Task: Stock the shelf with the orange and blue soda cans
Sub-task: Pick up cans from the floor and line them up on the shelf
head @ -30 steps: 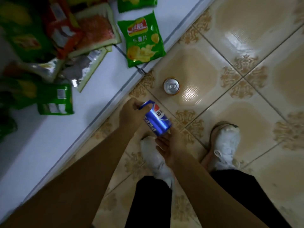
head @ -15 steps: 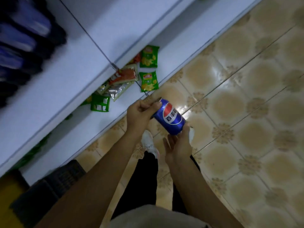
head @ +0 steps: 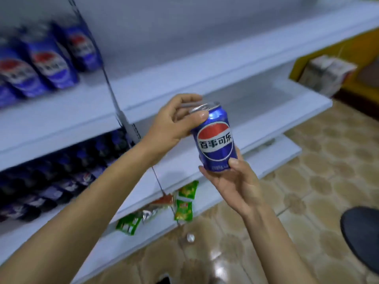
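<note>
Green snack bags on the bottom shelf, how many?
3: one green bag, another just in front of it, a third further left. Others may be hidden under the shelf above.

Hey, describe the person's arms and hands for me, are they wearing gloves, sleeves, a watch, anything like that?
Nothing is worn on either one. The left hand and right hand are both bare, with no gloves, and no rings show on the visible fingers. Both forearms are uncovered along all of their visible length, with no sleeve cuff, watch or bracelet at either wrist. The fingernails look short and unpainted.

The left hand pinched the blue can at its top rim. The right hand gripped its base, both forearms extended forward.
</note>
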